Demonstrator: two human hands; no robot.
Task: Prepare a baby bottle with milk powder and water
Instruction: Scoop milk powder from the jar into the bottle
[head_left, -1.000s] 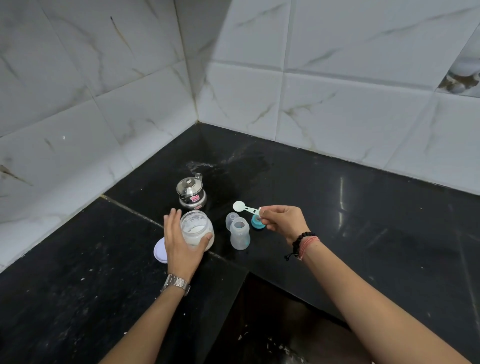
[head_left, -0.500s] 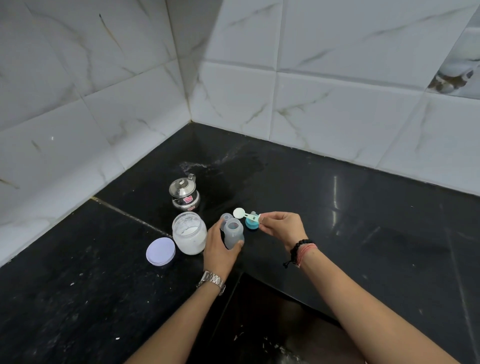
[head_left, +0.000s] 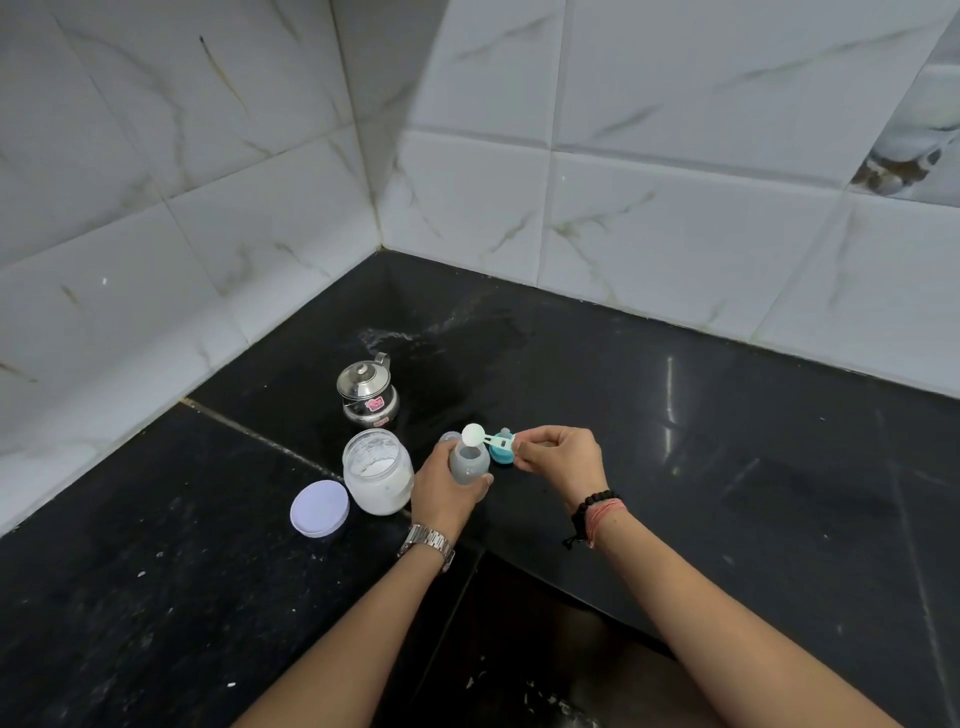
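The baby bottle (head_left: 468, 462) stands upright on the black bench (head_left: 727, 467), and the left hand (head_left: 445, 486) wraps around its lower body, fingers and thumb curled on it. The right hand (head_left: 558, 457) pinches the handle end of a small white scoop (head_left: 480, 437), whose long axis runs nearly level from that hand leftward. The scoop's round bowl sits directly over the bottle's open mouth, so the coming move looks to be a roll of the right wrist to tip powder straight down; the mouth is narrow, and a bowl even slightly off centre would spill onto the bench. Whether the bowl holds powder cannot be told.

Just left of the bottle stands the open jar (head_left: 378, 470) of white milk powder, nearer the left hand, with its pale lilac lid (head_left: 319, 507) lying flat beside it. Behind the jar is a small steel pot (head_left: 368, 389) with a lid and a pink sticker; its writing is too small to read. A teal bottle cap (head_left: 503, 453) lies just behind the scoop's handle. No other label is legible
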